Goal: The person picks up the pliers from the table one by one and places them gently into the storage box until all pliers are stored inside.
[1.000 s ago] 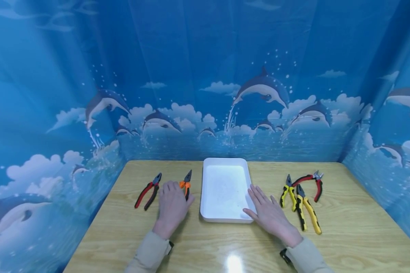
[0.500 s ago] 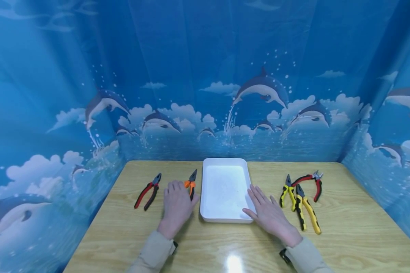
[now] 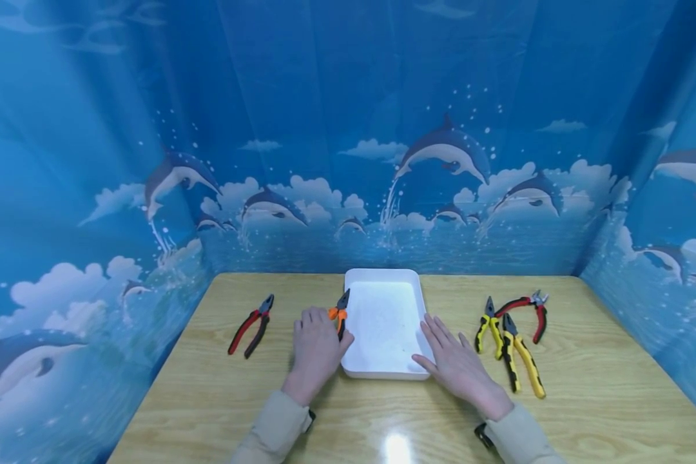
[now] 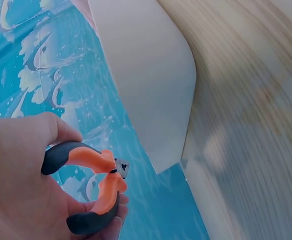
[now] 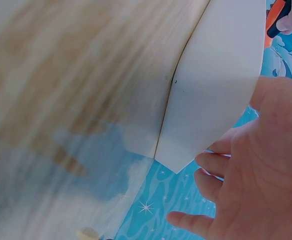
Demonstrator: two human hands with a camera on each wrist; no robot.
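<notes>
L hand (image 3: pixel 316 345): grasping; orange/blk pliers (image 4: pixel 106 162) held by the handles btw. thumb and curled fingers; handles seen spread apart in L wrist view; pliers located at L side of white tray (image 3: pixel 383 322), tip overlapping L rim as seen from head cam, pointed twd. far edge of table (image 3: pixel 406 415); contact btw. pliers and rim can't be told.

R hand (image 3: pixel 455 361): not clenched, nothing grasped; fingers extended, laid at R rim of tray nr. the near R corner, thumb spread apart from the rest; palm side shown in R wrist view, w/ fingers slightly bent, next to tray wall.

Tray: rectangular, shallow, set upright on wood-grain table, approx. centred btw. both hands; a few small dark specks seen on its floor.

Other tools: red/blk pliers (image 3: pixel 249 325) laid on table to the L of L hand, well apart from tray, handles spread; to the R of tray, a cluster: small yellow/blk pliers (image 3: pixel 490 328), large yellow/blk pliers (image 3: pixel 522 357) just beside, red/blk cutters (image 3: pixel 541 322) behind, handles spread wide.

Backdrop: blue curtain (image 3: pixel 348 129) w/ dolphins, clouds and waves printed; light-coloured sleeves (image 3: pixel 278 425) worn on both arms.
</notes>
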